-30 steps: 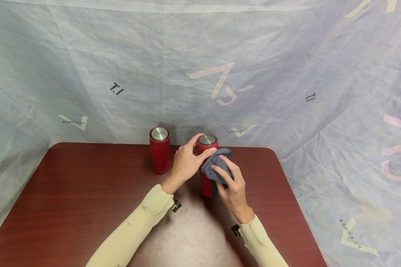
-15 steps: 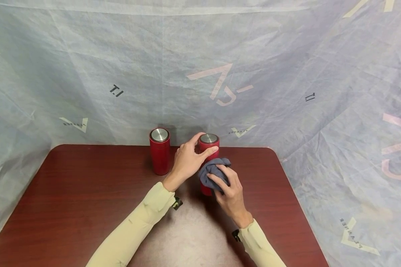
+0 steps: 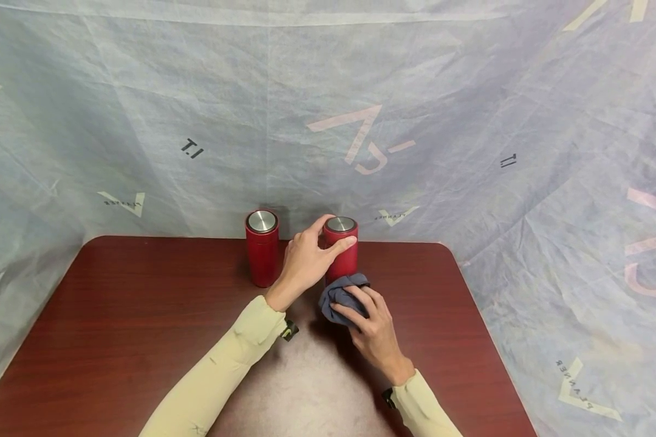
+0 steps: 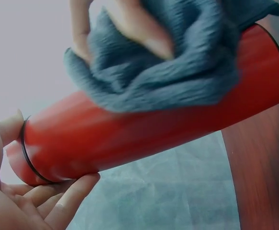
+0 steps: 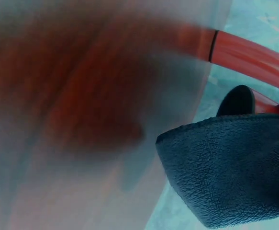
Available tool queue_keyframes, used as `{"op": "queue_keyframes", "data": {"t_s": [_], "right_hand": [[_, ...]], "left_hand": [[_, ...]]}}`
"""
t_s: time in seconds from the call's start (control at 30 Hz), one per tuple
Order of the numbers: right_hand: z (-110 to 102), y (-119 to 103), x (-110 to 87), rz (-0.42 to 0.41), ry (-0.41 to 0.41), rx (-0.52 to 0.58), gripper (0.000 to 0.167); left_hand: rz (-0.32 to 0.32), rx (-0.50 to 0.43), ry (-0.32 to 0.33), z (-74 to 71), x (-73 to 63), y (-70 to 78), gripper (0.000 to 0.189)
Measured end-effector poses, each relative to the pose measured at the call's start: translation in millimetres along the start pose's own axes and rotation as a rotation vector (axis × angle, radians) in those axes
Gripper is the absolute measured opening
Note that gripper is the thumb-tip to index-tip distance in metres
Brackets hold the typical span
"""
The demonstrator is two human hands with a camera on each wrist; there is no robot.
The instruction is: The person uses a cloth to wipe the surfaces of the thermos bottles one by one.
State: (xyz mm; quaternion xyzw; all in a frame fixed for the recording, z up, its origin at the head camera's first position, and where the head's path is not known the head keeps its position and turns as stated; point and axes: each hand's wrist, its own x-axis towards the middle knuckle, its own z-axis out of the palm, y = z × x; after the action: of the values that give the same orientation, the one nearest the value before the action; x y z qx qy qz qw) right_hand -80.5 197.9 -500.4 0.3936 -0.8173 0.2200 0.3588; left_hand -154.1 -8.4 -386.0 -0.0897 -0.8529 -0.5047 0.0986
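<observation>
My left hand (image 3: 303,264) grips a red vacuum flask (image 3: 345,260) near its top, thumb and fingers on either side of the body just below the round steel lid (image 3: 341,224). In my right hand (image 3: 379,340) is a bunched blue-grey cloth (image 3: 334,292), which covers the lower part of the flask in the head view. The left wrist view shows the cloth (image 4: 187,86) lying against the red side (image 4: 129,136) with the right fingers sunk into its folds. A dark round base (image 5: 236,100) shows past the cloth's loose corner (image 5: 225,172) in the right wrist view.
A second red flask (image 3: 262,258) stands upright to the left, close to the left hand, with a like steel lid. Both flasks are near the back of the dark red wood table (image 3: 142,315). A grey fabric sheet (image 3: 208,91) with printed letters rises behind and at the sides.
My right hand has moved the cloth down along the flask, from the upper body to the lower end, uncovering more red below the lid. The left hand keeps its hold, almost still.
</observation>
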Motion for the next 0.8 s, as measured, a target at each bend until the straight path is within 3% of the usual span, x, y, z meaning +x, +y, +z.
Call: {"op": "queue_keyframes", "data": {"t_s": [0.4,0.8], "right_hand": [[1,-5,-22.0,-0.001,-0.154,0.013,0.054],[4,-9,-18.4,0.010,-0.091,-0.002,0.052]], "left_hand": [[-0.013,-0.025,-0.023,-4.1,2.1,0.4,0.069],[0.040,0.002,-0.026,-4.3,-1.7,4.8,0.067]]}}
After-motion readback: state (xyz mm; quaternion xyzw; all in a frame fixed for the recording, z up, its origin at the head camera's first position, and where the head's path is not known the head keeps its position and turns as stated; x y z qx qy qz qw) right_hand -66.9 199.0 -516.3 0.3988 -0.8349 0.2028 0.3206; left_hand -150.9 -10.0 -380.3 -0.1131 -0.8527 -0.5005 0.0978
